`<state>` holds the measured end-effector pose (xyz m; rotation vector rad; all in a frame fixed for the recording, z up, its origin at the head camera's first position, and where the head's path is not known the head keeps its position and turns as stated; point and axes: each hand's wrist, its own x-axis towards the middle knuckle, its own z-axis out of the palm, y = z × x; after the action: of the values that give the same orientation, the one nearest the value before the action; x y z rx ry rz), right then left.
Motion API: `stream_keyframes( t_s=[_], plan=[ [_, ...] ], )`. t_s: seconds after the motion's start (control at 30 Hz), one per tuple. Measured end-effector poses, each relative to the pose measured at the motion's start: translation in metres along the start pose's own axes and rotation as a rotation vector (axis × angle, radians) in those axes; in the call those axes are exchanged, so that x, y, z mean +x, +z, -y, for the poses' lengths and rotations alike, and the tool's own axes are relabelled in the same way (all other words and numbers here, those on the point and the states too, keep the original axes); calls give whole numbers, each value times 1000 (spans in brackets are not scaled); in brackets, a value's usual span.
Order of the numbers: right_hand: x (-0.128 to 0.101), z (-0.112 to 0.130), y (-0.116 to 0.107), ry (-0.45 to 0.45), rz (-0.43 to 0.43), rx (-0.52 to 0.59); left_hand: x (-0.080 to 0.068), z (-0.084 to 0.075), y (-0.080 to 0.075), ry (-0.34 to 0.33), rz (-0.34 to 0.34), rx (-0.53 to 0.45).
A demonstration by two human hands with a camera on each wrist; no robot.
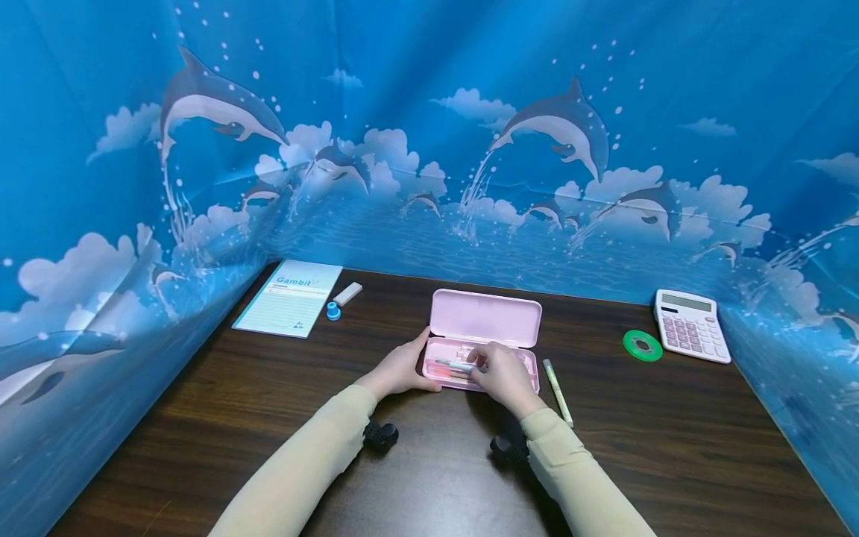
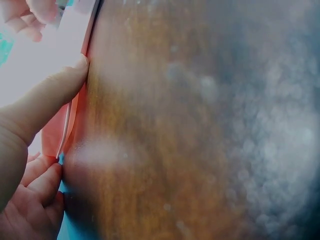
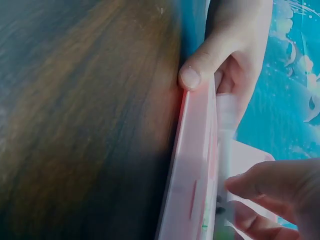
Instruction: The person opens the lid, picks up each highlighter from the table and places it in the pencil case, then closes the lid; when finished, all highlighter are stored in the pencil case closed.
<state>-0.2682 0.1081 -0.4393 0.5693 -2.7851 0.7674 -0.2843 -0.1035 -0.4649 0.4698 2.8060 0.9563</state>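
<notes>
A pink pencil case (image 1: 486, 317) lies on the table with its lid raised at the back. My left hand (image 1: 400, 369) grips its left end; in the left wrist view the thumb (image 2: 65, 82) presses the front edge, with the fingers round the far side. Over the case's tray, my right hand (image 1: 503, 373) pinches a pale pen (image 3: 225, 150) between thumb and fingertips. That pen runs lengthwise along the case, its other end near my left hand. Pinkish items lie beneath it in the tray, partly hidden by the right hand.
A light yellow-green pen (image 1: 558, 393) lies right of the case. Back left are a notebook (image 1: 290, 298), a white eraser-like block (image 1: 347, 294) and a small blue item (image 1: 333, 311). A green disc (image 1: 642, 346) and a calculator (image 1: 693, 326) lie at the right, before a dolphin-print curtain (image 1: 403, 224).
</notes>
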Motion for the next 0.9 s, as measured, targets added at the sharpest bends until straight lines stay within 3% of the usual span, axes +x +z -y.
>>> stream_keyframes(
  t_s=[0.33,0.53,0.9],
  plan=[
    [-2,-6,-4,35,-17,13,0,-1,0,9,-1,9],
    [-10,-16,-12,39,-72,5,2,2,1,16,-5,21],
    [-30,-41,-31,121,-67,26,2,4,2,12,-5,14]
  ],
)
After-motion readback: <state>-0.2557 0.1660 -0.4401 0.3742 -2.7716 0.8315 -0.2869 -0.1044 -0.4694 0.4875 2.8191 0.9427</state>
